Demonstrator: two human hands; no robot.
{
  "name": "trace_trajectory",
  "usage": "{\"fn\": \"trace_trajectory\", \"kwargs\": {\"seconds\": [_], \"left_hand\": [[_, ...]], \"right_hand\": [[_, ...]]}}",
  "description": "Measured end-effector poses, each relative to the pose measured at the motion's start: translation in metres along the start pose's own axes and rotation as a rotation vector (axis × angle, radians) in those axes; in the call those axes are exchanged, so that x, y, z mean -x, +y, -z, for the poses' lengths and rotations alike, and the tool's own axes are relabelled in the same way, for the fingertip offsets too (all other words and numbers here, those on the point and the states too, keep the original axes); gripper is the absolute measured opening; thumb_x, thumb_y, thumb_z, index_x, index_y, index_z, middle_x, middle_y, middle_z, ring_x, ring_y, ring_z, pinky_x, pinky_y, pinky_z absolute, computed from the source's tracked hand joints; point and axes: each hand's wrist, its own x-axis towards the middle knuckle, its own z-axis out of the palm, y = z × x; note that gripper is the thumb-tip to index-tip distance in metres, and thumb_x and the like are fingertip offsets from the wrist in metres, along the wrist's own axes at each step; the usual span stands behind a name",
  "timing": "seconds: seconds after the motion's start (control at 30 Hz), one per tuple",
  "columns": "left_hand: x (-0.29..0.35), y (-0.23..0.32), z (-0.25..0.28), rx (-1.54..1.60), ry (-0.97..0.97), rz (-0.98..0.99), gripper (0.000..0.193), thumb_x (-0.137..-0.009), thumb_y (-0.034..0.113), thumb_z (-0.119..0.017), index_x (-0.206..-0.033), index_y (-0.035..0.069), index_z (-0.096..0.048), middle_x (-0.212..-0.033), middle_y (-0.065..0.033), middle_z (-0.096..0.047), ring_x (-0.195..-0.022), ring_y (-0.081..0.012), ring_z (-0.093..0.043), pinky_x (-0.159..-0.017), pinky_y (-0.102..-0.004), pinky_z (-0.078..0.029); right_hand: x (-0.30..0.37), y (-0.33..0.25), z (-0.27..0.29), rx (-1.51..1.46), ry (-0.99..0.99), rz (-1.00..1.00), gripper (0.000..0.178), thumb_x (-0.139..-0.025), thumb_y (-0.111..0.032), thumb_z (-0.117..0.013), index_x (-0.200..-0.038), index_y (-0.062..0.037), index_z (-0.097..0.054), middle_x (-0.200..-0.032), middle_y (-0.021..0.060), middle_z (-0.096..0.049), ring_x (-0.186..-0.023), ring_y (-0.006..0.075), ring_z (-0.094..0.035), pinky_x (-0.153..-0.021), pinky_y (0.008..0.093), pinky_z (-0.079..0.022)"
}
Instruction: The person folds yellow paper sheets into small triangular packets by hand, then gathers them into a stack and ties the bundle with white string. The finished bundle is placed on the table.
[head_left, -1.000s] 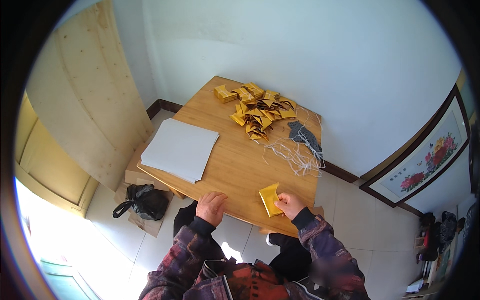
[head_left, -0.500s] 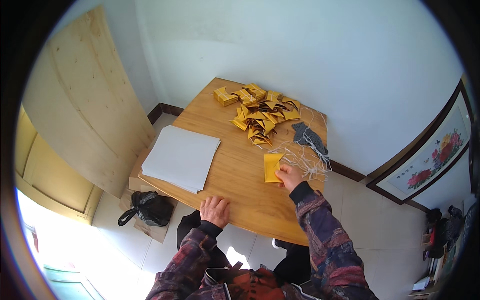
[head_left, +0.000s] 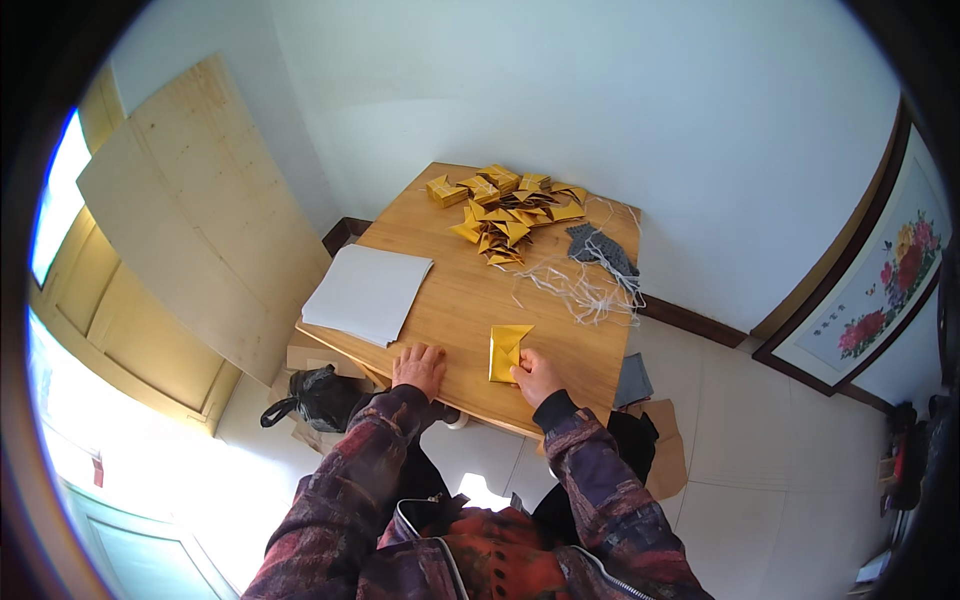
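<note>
We see the right hand (head_left: pixel 537 377) with thumb and fingers pinched together on the lower right edge of a gold paper packet (head_left: pixel 504 352); the packet is at the near part of the wooden bench (head_left: pixel 465 305), and we cannot tell whether it touches the wood; we see the left hand (head_left: pixel 419 368) palm down at the near edge, fingers loosely spread, and cannot tell if anything lies beneath it; just beyond that hand we find a stack of white paper (head_left: pixel 367 290); farther back we see a heap of gold packets (head_left: pixel 515 222), with string-tied bundles (head_left: pixel 445 191) at its far left; near the right edge we see loose white string (head_left: pixel 578 290) beside and over a grey cloth (head_left: pixel 603 250); on the framed flower picture (head_left: pixel 885 285) we notice a short line of dark writing.
</note>
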Motion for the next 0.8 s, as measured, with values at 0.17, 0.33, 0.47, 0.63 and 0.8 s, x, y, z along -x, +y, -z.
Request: {"fn": "trace_trajectory", "kwargs": {"seconds": [0.17,0.33,0.47,0.63,0.8], "left_hand": [[-0.002,0.005,0.001,-0.02,-0.051,0.084,0.026,-0.083,0.027,-0.058,-0.108,0.019,-0.06,-0.108,-0.0064,-0.055,-0.11,-0.0295,-0.048,-0.091,-0.0444,-0.038],[0.003,0.006,0.0,0.017,-0.006,0.119,0.025,-0.084,0.029,-0.058,-0.107,0.02,-0.061,-0.107,-0.0054,-0.055,-0.108,-0.0291,-0.049,-0.091,-0.0439,-0.038],[-0.006,0.011,0.001,0.15,-0.045,0.158,0.028,-0.087,0.033,-0.056,-0.11,0.018,-0.061,-0.103,-0.0061,-0.059,-0.103,-0.0299,-0.052,-0.088,-0.0446,-0.04],[-0.022,0.039,-0.009,0.705,-0.227,0.111,0.035,-0.094,0.031,-0.058,-0.113,0.002,-0.06,-0.108,-0.0101,-0.064,-0.099,-0.0245,-0.061,-0.087,-0.0336,-0.047],[-0.054,0.046,-0.036,1.723,-0.471,0.198,0.025,-0.093,0.014,-0.06,-0.115,0.0,-0.06,-0.107,-0.0021,-0.064,-0.098,-0.0114,-0.059,-0.087,-0.0264,-0.047]], "right_hand": [[-0.002,0.001,0.001,-0.266,0.016,-0.083,0.023,-0.087,-0.004,-0.053,-0.108,0.0053,-0.054,-0.091,0.0101,-0.067,-0.075,0.0142,-0.064,-0.062,0.0267,-0.052],[0.007,-0.02,0.002,0.032,0.028,0.008,0.022,-0.087,-0.003,-0.055,-0.107,0.0044,-0.055,-0.091,0.0102,-0.067,-0.075,0.0124,-0.064,-0.065,0.0256,-0.051],[0.013,-0.028,0.006,0.343,0.023,0.089,0.02,-0.087,-0.003,-0.055,-0.106,0.0042,-0.055,-0.09,0.0097,-0.068,-0.077,0.0117,-0.063,-0.069,0.0253,-0.05],[0.006,-0.024,0.007,-0.275,-0.009,-0.172,0.018,-0.09,0.0,-0.053,-0.108,0.0023,-0.055,-0.095,0.0068,-0.066,-0.084,0.0102,-0.062,-0.076,0.0225,-0.049],[-0.02,-0.039,0.014,-0.202,-0.162,-0.05,0.018,-0.093,-0.004,-0.055,-0.11,0.0011,-0.055,-0.096,0.0041,-0.065,-0.085,0.0084,-0.06,-0.079,0.0203,-0.047]]}}
